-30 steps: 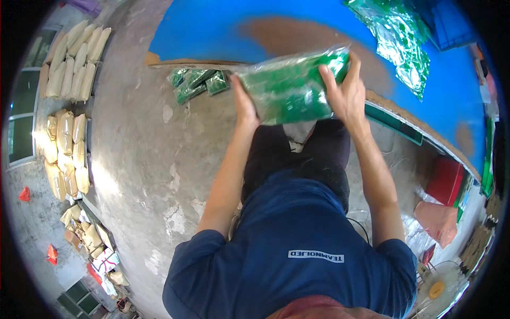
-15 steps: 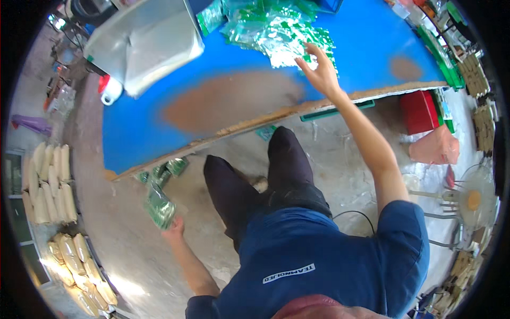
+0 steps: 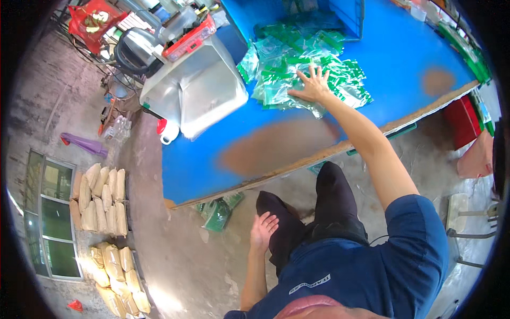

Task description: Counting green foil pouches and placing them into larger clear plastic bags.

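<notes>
With fingers spread, my right hand (image 3: 313, 86) lies on a heap of clear plastic bags with green printing (image 3: 342, 74) on the blue table (image 3: 196, 170). My left hand (image 3: 264, 229) is empty, palm up, with its fingers extended beside my left thigh. Green plastic packs (image 3: 217, 213) lie below the table's near edge, a short way left of that hand. A blue crate (image 3: 345, 18) stands behind the heap, and some of the bags reach into its open side.
A metal tray (image 3: 207, 90) sits at the table's left end, with a white and red container (image 3: 168, 132) beside it. Stacked tan sacks (image 3: 103, 199) stand at far left. A red box (image 3: 459, 122) and a fan's base (image 3: 457, 215) are on the right.
My left hand has let go of a green plastic pack and moved right, toward my thigh. My right hand has come down flat onto the clear bags. The view has shifted left.
</notes>
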Tool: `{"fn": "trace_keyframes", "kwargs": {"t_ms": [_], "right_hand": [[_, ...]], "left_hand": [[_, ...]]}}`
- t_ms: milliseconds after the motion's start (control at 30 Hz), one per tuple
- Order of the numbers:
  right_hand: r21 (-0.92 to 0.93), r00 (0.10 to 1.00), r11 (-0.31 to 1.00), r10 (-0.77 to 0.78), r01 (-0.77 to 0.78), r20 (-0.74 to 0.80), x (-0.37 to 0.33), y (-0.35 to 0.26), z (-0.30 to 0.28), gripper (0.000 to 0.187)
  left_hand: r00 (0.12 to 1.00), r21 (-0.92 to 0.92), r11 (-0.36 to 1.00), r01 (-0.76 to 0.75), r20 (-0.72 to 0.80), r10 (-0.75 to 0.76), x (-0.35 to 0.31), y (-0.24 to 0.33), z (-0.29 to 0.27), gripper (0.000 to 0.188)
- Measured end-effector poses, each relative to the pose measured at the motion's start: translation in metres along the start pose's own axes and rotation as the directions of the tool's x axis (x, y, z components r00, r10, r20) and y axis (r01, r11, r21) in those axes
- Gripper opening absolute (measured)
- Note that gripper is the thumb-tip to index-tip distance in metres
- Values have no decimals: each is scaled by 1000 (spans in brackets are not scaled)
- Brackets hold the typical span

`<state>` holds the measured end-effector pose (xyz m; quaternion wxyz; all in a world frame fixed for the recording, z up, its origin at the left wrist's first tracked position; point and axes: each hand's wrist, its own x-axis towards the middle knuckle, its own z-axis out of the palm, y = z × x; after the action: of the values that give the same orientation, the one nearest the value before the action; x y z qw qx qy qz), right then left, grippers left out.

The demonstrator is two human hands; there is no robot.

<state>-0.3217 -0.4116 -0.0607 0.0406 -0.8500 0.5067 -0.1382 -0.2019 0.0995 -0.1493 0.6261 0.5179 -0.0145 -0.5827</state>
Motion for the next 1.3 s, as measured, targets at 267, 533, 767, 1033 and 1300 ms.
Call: {"fn": "trace_keyframes", "kwargs": {"t_ms": [267, 533, 767, 1033, 1300], "right_hand": [[98, 980, 978, -191, 186, 46, -72, 21, -11, 98], [129, 977, 969, -211, 210, -6, -84, 18, -18, 96], [210, 980, 958, -197, 195, -9, -83, 24, -15, 98], [239, 976, 947, -203, 215, -76, -81, 27, -16, 94], [170, 980, 965, -199, 200, -23, -83, 25, -12, 96]], "left_hand": [[733, 576, 460, -676, 464, 497, 40, 134, 188, 31], [188, 664, -633, -397, 734, 652, 297, 293, 305, 75], [561, 890, -455, -5, 380, 735, 384, 330, 355, 60], [447, 934, -357, 14, 314, 838, 422, 333, 372, 31], [369, 805, -563, -190, 590, 719, 373, 344, 375, 25]]}}
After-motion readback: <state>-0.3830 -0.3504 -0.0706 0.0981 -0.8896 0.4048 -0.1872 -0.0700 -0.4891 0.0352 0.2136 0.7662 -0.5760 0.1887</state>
